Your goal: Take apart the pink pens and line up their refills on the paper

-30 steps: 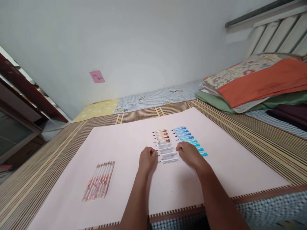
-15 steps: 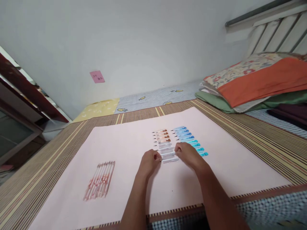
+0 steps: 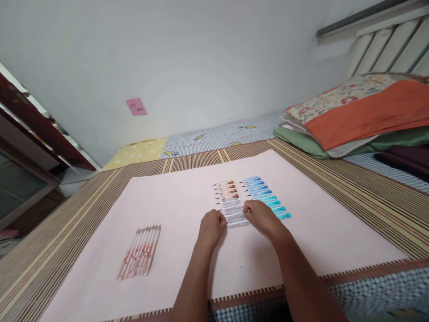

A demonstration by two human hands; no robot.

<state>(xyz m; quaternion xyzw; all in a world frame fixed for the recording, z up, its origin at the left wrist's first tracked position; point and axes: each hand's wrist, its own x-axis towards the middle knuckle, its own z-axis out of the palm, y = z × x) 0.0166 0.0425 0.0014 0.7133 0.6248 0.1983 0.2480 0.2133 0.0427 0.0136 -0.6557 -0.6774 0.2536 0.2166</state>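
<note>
My left hand (image 3: 212, 226) is closed at the tip end of a column of pencils, its fingers pinched at the left side of a clear grey pencil (image 3: 236, 215). At the other end of the same pencils, my right hand (image 3: 256, 213) is closed with its fingertips pressed together. Its grip is partly hidden. Above the grey ones lie pencils with brown ends (image 3: 228, 189), black tips pointing left. To their right runs a second column of blue pencils (image 3: 256, 185), turning to turquoise pencils (image 3: 279, 209) lower down, partly behind my right hand.
Several clear pens with pinkish-red patterns (image 3: 140, 252) lie side by side at the left of the pale pink sheet (image 3: 181, 192). The sheet rests on a striped mat (image 3: 87, 205). Folded bedding (image 3: 362, 112) is stacked at the right, and a wall (image 3: 214, 67) rises behind.
My left hand has shifted slightly right and its fingers have closed up more. My right hand has moved a touch left. The pencils look nearly unmoved.
</note>
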